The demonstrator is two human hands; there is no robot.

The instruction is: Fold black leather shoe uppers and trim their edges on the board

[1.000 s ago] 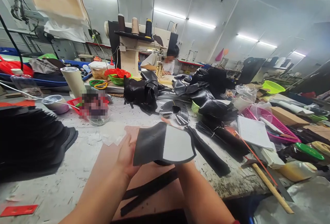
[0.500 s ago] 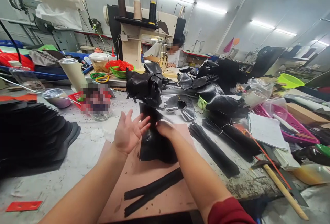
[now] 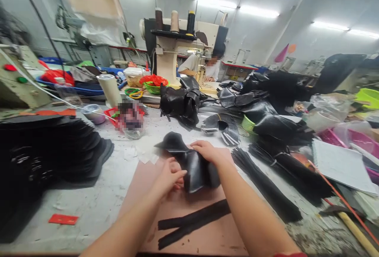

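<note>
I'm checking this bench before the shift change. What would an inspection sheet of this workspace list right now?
Surface: grey worktable, scuffed and stained, with a brown mat on it.
Job's things: black leather piece, bent, lying on the mat; two black strips nearer the person.
Clutter: stack of black cut pieces, bundles of thin black strips, leather heaps, notebook, hammer, red card.
Grippers: left hand and right hand both on the leather piece.
Cables: one thin cable across the table's left.
Surroundings: sewing machine with thread cones; a person seated behind it.
</note>
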